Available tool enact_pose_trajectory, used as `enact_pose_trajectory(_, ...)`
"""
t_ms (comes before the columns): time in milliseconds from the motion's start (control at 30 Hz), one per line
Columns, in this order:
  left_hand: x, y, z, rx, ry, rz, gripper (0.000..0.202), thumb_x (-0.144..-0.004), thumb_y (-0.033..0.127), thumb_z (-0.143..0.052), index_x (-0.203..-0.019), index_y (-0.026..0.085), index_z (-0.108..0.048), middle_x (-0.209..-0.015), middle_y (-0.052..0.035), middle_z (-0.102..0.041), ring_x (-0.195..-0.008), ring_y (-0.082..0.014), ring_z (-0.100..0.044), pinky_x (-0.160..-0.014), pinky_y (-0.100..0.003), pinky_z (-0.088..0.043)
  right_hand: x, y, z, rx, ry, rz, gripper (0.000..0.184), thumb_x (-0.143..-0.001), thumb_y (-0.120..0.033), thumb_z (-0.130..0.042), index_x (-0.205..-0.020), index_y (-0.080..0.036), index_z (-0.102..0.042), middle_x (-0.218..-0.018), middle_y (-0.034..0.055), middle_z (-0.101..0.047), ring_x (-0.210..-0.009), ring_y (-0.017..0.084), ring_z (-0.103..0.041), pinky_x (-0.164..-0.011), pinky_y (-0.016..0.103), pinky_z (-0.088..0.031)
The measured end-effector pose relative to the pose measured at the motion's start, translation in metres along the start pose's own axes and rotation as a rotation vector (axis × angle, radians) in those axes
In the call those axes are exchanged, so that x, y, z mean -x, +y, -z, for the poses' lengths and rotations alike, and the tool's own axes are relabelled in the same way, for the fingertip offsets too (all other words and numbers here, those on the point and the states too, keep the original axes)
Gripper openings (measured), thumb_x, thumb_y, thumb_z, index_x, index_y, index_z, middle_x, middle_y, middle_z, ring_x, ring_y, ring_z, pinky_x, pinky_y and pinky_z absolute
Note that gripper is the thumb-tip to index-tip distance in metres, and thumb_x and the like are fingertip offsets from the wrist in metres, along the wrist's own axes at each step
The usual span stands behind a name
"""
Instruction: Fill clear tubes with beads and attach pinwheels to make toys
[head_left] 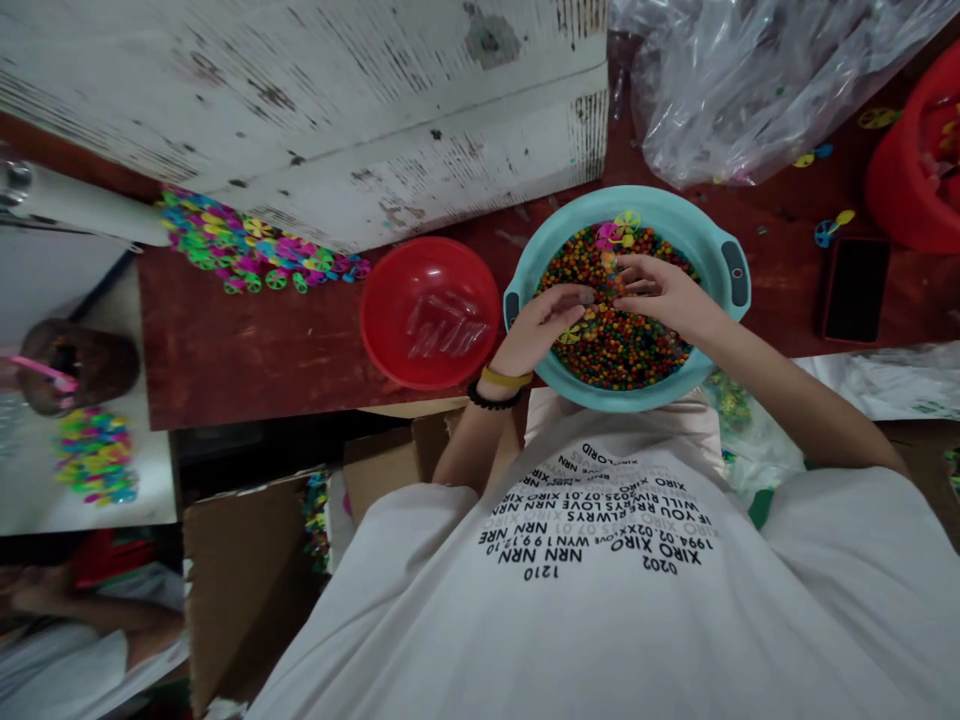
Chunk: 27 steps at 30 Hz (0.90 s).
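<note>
Red-brown wooden worktop (255,345) spans the view, with a chipped white-painted board (322,120) lying over its far left. Clear plastic bag (750,90) bunched at far right, red bucket (911,165) at right edge, black phone (855,290) in a red case just near of it. Red bowl (429,312) left of centre, holding clear plastic pieces. Heap of pinwheel pieces (255,245) at far left.

Teal basin (645,205) at centre, its near rim at the worktop's near edge, apparently overhanging. Holds multicoloured beads (622,350) and a pink-and-yellow pinwheel piece (619,232).

Left hand (536,325) and right hand (660,290) are over the beads, fingers curled, tips almost meeting; any held item too small to tell.

Risks: weight or a knock on the near rim could tip the basin; round beads would then roll off the worktop. Pinwheel pieces could sink among the beads
</note>
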<state>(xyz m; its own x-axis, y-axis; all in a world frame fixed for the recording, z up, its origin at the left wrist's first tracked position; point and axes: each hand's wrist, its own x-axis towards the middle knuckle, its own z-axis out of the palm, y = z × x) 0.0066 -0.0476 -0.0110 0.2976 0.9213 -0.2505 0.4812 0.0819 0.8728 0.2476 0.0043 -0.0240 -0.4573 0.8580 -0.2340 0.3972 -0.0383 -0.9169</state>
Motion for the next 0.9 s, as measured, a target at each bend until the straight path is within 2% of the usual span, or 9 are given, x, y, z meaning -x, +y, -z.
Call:
enact_pose_trajectory(133, -0.004, -0.015, -0.002, 0.229, 0.072, -0.087, 0.033, -0.103, 0.045, -0.065, -0.122, 0.02, -0.071, -0.134, -0.0099, -0.075, -0.123, -0.0217, -0.071, -0.11, -0.038, -0.057, 0.003, 0.008, -0.008, -0.207, 0.056, 0.086, 0.045, -0.079, -0.032, -0.079, -0.123, -0.025, -0.074, -0.125, 0.0079, -0.075, -0.12, 0.03, -0.07, -0.111, 0.053, -0.056)
enact_pose_trajectory(267, -0.007, -0.025, -0.001, 0.282, 0.134, -0.134, 0.039, -0.101, 0.056, -0.067, -0.119, 0.022, -0.072, -0.129, -0.0069, -0.076, -0.116, -0.0209, -0.073, -0.106, -0.038, -0.059, 0.009, 0.011, -0.013, -0.33, 0.055, 0.079, 0.036, -0.076, -0.037, -0.083, -0.11, -0.025, -0.074, -0.117, 0.006, -0.077, -0.112, 0.029, -0.072, -0.106, 0.05, -0.059)
enact_pose_trajectory(333, -0.009, -0.022, 0.001, 0.106, 0.157, -0.177, 0.034, -0.104, 0.05, -0.064, -0.119, 0.022, -0.073, -0.125, -0.0062, -0.077, -0.113, -0.0202, -0.073, -0.103, -0.036, -0.059, 0.013, 0.013, -0.011, -0.303, 0.071, 0.062, 0.039, -0.077, -0.039, -0.083, -0.111, -0.024, -0.074, -0.113, 0.0061, -0.077, -0.106, 0.028, -0.073, -0.101, 0.048, -0.061)
enact_pose_trajectory(433, -0.019, -0.008, -0.003, -0.446, 0.094, -0.231, 0.021, -0.105, 0.032, -0.062, -0.114, 0.02, -0.078, -0.115, -0.0072, -0.08, -0.111, -0.0234, -0.073, -0.098, -0.037, -0.058, 0.017, 0.02, -0.003, -0.185, 0.149, 0.085, 0.041, -0.078, -0.04, -0.084, -0.114, -0.024, -0.075, -0.109, 0.0059, -0.077, -0.098, 0.027, -0.074, -0.093, 0.046, -0.063)
enact_pose_trajectory(533, -0.035, 0.008, -0.026, -0.974, -0.108, -0.227, 0.028, -0.103, 0.011, -0.053, -0.104, 0.011, -0.081, -0.105, -0.0156, -0.08, -0.11, -0.031, -0.073, -0.084, -0.038, -0.058, 0.021, 0.031, 0.008, -0.082, 0.245, 0.132, 0.043, -0.079, -0.042, -0.085, -0.117, -0.024, -0.076, -0.108, 0.0062, -0.077, -0.094, 0.026, -0.075, -0.085, 0.043, -0.063)
enact_pose_trajectory(633, -0.046, 0.016, -0.058, -1.155, -0.372, -0.302, 0.034, -0.097, -0.001, -0.046, -0.101, 0.002, -0.08, -0.101, -0.0222, -0.079, -0.107, -0.0339, -0.075, -0.081, -0.038, -0.056, 0.025, 0.041, 0.015, -0.036, 0.313, 0.171, 0.046, -0.08, -0.047, -0.086, -0.119, -0.025, -0.075, -0.11, 0.0062, -0.077, -0.092, 0.026, -0.074, -0.081, 0.042, -0.063)
enact_pose_trajectory(700, -0.052, 0.015, -0.072, -1.138, -0.498, -0.384, 0.036, -0.096, -0.003, -0.044, -0.1, 0.002, -0.08, -0.102, -0.0231, -0.079, -0.104, -0.0332, -0.075, -0.086, -0.04, -0.057, 0.03, 0.046, 0.016, -0.026, 0.343, 0.187, 0.046, -0.081, -0.05, -0.087, -0.118, -0.026, -0.074, -0.111, 0.0058, -0.076, -0.092, 0.025, -0.074, -0.08, 0.042, -0.064)
enact_pose_trajectory(767, -0.059, 0.008, -0.076, -1.044, -0.554, -0.428, 0.037, -0.097, -0.001, -0.043, -0.101, 0.004, -0.079, -0.105, -0.0216, -0.079, -0.103, -0.0312, -0.076, -0.091, -0.041, -0.058, 0.035, 0.052, 0.016, -0.032, 0.358, 0.192, 0.046, -0.082, -0.052, -0.086, -0.117, -0.027, -0.071, -0.111, 0.0049, -0.075, -0.094, 0.026, -0.073, -0.081, 0.041, -0.064)
enact_pose_trajectory(900, -0.074, -0.01, -0.059, -0.514, -0.505, -0.38, 0.029, -0.093, 0.002, -0.055, -0.109, 0.013, -0.077, -0.113, -0.0103, -0.081, -0.106, -0.0231, -0.075, -0.102, -0.039, -0.058, 0.044, 0.057, 0.015, -0.029, 0.373, 0.177, 0.04, -0.089, -0.052, -0.08, -0.118, -0.029, -0.066, -0.106, 0.0032, -0.071, -0.101, 0.027, -0.07, -0.09, 0.045, -0.063)
